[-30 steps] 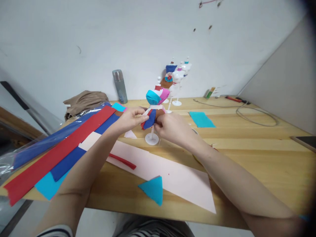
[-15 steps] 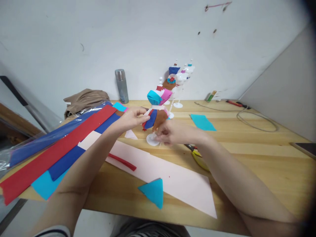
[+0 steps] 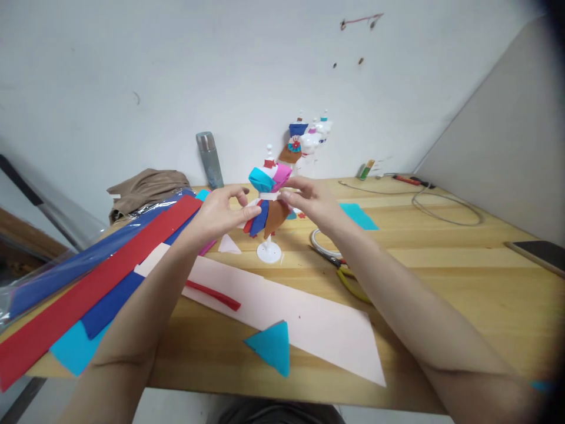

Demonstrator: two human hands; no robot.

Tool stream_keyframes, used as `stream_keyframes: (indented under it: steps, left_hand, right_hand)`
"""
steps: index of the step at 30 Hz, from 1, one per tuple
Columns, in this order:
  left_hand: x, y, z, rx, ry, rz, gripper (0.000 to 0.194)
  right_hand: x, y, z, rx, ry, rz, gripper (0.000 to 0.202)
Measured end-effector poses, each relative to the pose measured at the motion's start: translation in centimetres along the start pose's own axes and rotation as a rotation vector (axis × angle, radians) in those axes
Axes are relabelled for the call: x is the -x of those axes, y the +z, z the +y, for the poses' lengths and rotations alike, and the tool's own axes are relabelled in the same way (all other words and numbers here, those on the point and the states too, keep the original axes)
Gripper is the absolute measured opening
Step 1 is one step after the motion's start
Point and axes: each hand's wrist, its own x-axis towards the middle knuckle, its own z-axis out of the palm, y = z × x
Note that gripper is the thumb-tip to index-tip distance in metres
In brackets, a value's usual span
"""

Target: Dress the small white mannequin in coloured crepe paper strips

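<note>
A miniature dress form (image 3: 268,191) stands upright on its round white base (image 3: 269,252) in the middle of the table. It wears a turquoise and pink paper top, a pale waistband and a skirt (image 3: 277,217) of red, blue and brown pieces. My left hand (image 3: 223,212) grips the skirt's left side, thumb in front and the other fingers partly hidden. At the waistband's right side, my right hand (image 3: 306,200) pinches with thumb and forefinger. Below my hands lie a long pale pink paper strip (image 3: 318,318), a narrow red strip (image 3: 216,294) and a turquoise paper triangle (image 3: 272,347).
Yellow-handled pliers (image 3: 348,281) lie by my right forearm. More dress forms (image 3: 309,141) stand behind. A grey flask (image 3: 209,160), brown cloth (image 3: 148,188) and red paper strip (image 3: 101,282) are on the left. A cable (image 3: 459,218), turquoise sheet (image 3: 359,216) and phone-like slab (image 3: 541,256) lie on the right.
My right hand has risen from beside the dress form's base to its waistband. My left hand stays at the skirt. The whole view has shifted slightly.
</note>
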Motion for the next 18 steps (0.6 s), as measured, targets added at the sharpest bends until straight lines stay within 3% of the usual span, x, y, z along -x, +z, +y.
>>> stream_keyframes:
  steps: [5,10,18]
  left_hand:
    - [-0.1,2.2,0.7,0.136,0.016,0.082,0.039]
    - [-0.3,3.6,0.3,0.270,0.002,0.165,0.030]
    - [-1.0,1.7,-1.1,0.655,-0.062,-0.024,0.040]
  right_hand:
    - [0.2,1.0,0.2,-0.111,0.097,-0.016,0.017]
    - [0.3,1.1,-0.2,-0.134,0.173,-0.050,0.010]
    - [0.3,0.0,-0.3,-0.124,0.131,-0.048,0.009]
